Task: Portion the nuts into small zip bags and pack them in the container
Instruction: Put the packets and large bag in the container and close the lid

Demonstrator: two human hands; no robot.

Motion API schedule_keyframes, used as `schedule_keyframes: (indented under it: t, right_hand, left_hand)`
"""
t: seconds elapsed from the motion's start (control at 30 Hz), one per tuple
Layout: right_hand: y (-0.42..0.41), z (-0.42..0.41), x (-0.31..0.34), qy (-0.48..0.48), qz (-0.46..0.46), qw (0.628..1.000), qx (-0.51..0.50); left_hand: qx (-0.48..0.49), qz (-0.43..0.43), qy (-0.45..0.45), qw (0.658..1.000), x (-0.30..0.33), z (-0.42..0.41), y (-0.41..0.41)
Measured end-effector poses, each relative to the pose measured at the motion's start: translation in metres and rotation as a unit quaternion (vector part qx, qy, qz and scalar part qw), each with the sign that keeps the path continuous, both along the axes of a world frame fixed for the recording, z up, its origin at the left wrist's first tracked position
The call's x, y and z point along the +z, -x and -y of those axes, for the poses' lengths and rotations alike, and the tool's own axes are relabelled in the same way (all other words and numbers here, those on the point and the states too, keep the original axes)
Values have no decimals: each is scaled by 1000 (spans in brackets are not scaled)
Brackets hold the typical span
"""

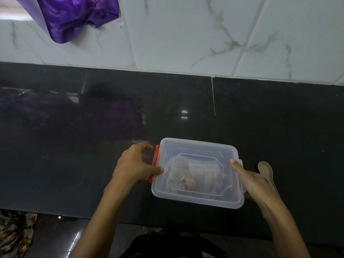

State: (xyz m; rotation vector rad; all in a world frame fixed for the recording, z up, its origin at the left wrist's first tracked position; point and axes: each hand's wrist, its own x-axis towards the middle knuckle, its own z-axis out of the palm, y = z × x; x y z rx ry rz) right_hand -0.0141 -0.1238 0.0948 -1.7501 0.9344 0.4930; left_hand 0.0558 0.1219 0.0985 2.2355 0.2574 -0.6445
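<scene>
A clear plastic container (230, 199) with its lid on sits on the black counter near the front edge. Through the lid I see small zip bags with brown nuts (187, 181) inside. A red latch (155, 161) runs along its left side. My left hand (135, 164) grips that left side, thumb on the lid's edge beside the latch. My right hand (255, 185) holds the right side, thumb pressed on the lid's right edge.
A pale wooden spoon (265, 170) lies on the counter just right of the container, partly under my right hand. A purple plastic bag (74, 17) hangs on the tiled wall at the far left. The counter's front edge is close below the container.
</scene>
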Motion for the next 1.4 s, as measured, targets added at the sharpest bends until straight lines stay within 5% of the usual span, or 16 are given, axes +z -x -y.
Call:
schedule_keyframes:
  t: [0.3,0.63,0.77,0.9,1.03,1.23,1.4]
  right_hand:
    - [11,-3,-12,297,130,946,-18]
    - [5,-22,-6,397,91,913,41]
    - [13,-8,-6,356,108,926,66]
    - [20,17,-5,155,131,979,-9]
    - [21,18,-3,-2,52,999,-14]
    - [24,12,-6,2,73,997,2]
    - [-2,14,8,93,101,989,59]
  left_hand:
    - [9,-22,34,999,-3,-4,-1]
    - [21,-6,37,999,-6,-3,2]
    - [19,11,55,998,-11,-9,8]
    - [101,-8,153,983,-12,-22,12]
    - [106,-82,228,964,-19,-26,18]
    - [142,-104,293,940,-22,-20,22]
    - [137,-114,327,928,-16,-21,16]
